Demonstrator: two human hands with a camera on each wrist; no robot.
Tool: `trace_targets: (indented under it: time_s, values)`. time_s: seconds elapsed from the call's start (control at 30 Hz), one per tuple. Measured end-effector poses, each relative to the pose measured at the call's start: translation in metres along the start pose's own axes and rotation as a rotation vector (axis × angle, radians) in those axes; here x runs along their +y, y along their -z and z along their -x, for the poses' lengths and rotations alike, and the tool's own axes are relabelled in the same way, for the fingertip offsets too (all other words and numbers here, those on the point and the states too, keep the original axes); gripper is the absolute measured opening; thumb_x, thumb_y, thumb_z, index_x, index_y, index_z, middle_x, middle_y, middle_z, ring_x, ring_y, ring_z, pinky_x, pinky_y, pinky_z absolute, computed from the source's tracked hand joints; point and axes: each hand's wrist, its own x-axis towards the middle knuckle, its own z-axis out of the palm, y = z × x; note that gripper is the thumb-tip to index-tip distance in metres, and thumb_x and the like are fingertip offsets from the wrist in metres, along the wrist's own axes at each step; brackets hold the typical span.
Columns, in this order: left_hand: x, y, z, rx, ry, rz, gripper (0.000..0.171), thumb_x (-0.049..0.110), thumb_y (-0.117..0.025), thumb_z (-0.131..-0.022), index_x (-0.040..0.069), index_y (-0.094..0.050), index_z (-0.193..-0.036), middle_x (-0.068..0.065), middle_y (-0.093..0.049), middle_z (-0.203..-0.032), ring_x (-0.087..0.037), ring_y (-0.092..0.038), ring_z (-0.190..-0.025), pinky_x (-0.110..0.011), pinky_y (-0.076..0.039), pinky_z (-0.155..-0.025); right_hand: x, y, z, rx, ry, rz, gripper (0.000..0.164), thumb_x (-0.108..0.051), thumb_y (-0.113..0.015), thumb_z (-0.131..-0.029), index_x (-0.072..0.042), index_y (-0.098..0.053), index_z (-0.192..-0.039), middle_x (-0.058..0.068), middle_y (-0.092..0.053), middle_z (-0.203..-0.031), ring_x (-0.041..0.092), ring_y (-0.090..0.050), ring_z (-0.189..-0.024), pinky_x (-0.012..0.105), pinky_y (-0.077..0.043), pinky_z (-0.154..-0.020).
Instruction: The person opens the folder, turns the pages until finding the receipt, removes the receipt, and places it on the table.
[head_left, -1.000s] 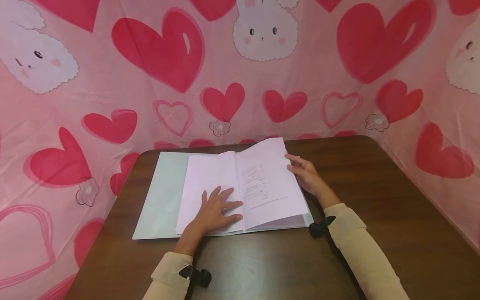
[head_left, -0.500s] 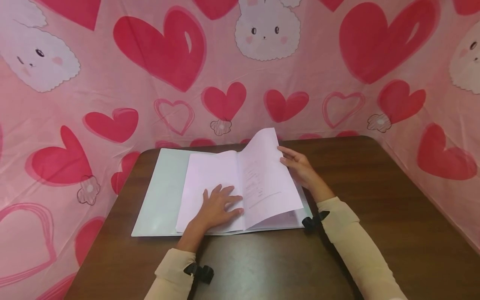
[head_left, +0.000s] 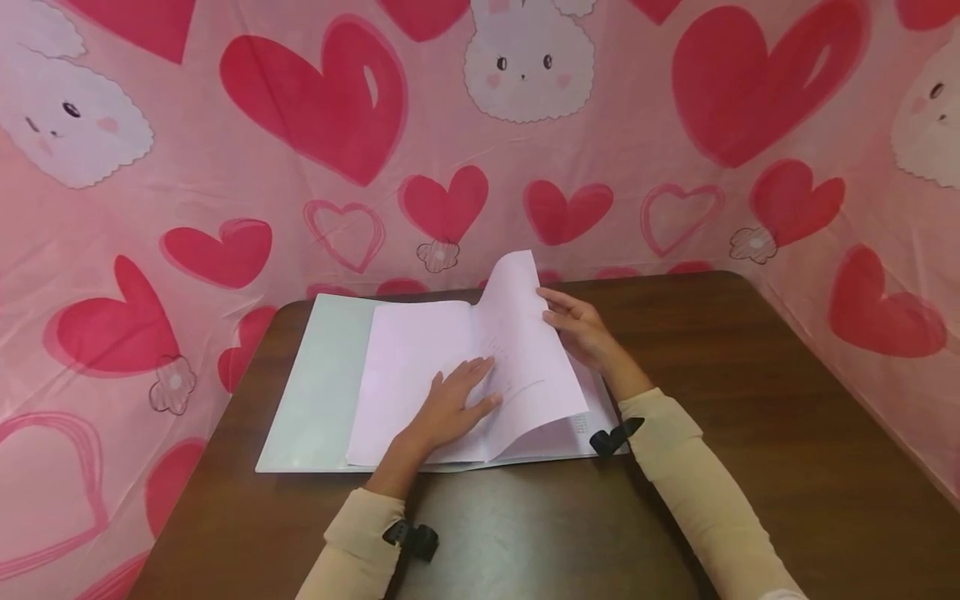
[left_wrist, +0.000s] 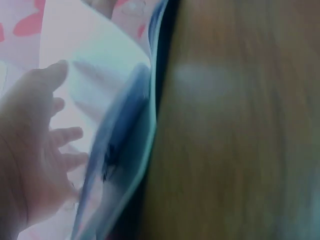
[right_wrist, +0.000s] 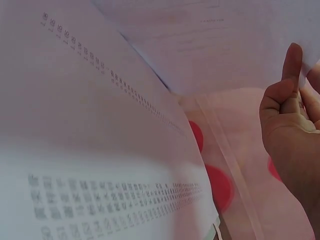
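A pale green folder (head_left: 318, 392) lies spread on the table, with white printed pages inside it. My right hand (head_left: 587, 333) pinches the outer edge of a raised page (head_left: 521, 292), which curves up and leftward. In the right wrist view, the fingers and thumb of that hand (right_wrist: 295, 112) meet at the sheet's edge, and rows of print cover the page beneath (right_wrist: 105, 135). With fingers spread, my left hand (head_left: 453, 406) is over the left page (head_left: 416, 350), its fingertips reaching the lifted page near the fold. The left wrist view shows this hand (left_wrist: 32, 135) beside the sheets.
The folder rests on a dark brown wooden table (head_left: 750, 433). Behind and at both sides hangs a pink cloth (head_left: 630, 150) with hearts and rabbit faces. Black wrist cameras are strapped on both sleeves (head_left: 675, 450).
My right hand has moved left, bending the page further up and over toward the fold. My left hand has shifted right and slightly up, from the left page to the fold.
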Motion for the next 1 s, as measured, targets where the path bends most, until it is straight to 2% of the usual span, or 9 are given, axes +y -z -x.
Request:
trace_targets:
  time_s: [0.13, 0.2, 0.37, 0.53, 0.77, 1.0]
  values:
    - [0.012, 0.002, -0.006, 0.036, -0.067, 0.152, 0.069, 0.047, -0.047, -0.104, 0.022, -0.023, -0.163, 0.000, -0.027, -0.170, -0.021, -0.024, -0.160, -0.053, -0.020, -0.130, -0.001, -0.007, -0.005, -0.028, 0.014, -0.001, 0.049, 0.000, -0.046, -0.104, -0.002, -0.042, -0.152, -0.009, -0.066, -0.126, 0.009, -0.068, -0.105, 0.025, -0.061, -0.087]
    - [0.019, 0.004, -0.009, 0.068, -0.094, 0.224, 0.068, 0.043, -0.048, -0.105, 0.019, -0.022, -0.163, -0.002, -0.026, -0.171, -0.021, -0.023, -0.160, -0.048, -0.022, -0.130, -0.001, -0.011, -0.007, -0.043, 0.024, -0.006, 0.050, 0.001, -0.045, -0.103, -0.002, -0.041, -0.153, -0.009, -0.066, -0.127, 0.009, -0.067, -0.106, 0.025, -0.061, -0.088]
    - [0.034, 0.013, -0.020, 0.138, -0.121, 0.320, 0.068, 0.038, -0.051, -0.104, 0.017, -0.023, -0.163, -0.006, -0.026, -0.171, -0.026, -0.026, -0.159, -0.050, -0.023, -0.129, -0.001, -0.020, -0.014, -0.062, 0.039, -0.015, 0.049, 0.003, -0.043, -0.103, -0.002, -0.045, -0.151, -0.010, -0.066, -0.126, 0.010, -0.067, -0.108, 0.026, -0.061, -0.088]
    - [0.042, 0.027, -0.031, 0.157, -0.110, 0.318, 0.070, 0.039, -0.053, -0.103, 0.015, -0.026, -0.162, -0.007, -0.027, -0.170, -0.027, -0.030, -0.157, -0.051, -0.027, -0.127, -0.001, -0.028, -0.018, -0.062, 0.034, -0.036, 0.051, 0.004, -0.042, -0.102, 0.003, -0.038, -0.153, -0.010, -0.066, -0.125, 0.010, -0.067, -0.108, 0.026, -0.061, -0.088]
    - [0.051, 0.050, -0.043, 0.155, -0.052, 0.289, 0.072, 0.043, -0.059, -0.099, 0.013, -0.033, -0.160, -0.007, -0.038, -0.165, -0.036, -0.053, -0.141, -0.051, -0.048, -0.112, -0.004, -0.036, -0.020, -0.054, 0.038, -0.026, 0.053, 0.002, -0.041, -0.102, 0.005, -0.034, -0.155, -0.010, -0.067, -0.121, 0.009, -0.067, -0.107, 0.025, -0.060, -0.089]
    - [0.057, 0.055, -0.048, 0.138, -0.007, 0.274, 0.077, 0.048, -0.061, -0.097, 0.014, -0.032, -0.160, -0.009, -0.044, -0.161, -0.034, -0.057, -0.138, -0.050, -0.053, -0.106, -0.007, -0.043, -0.019, -0.087, 0.039, -0.093, 0.058, 0.005, -0.039, -0.101, 0.006, -0.024, -0.157, -0.009, -0.069, -0.119, 0.007, -0.065, -0.110, 0.024, -0.058, -0.092]
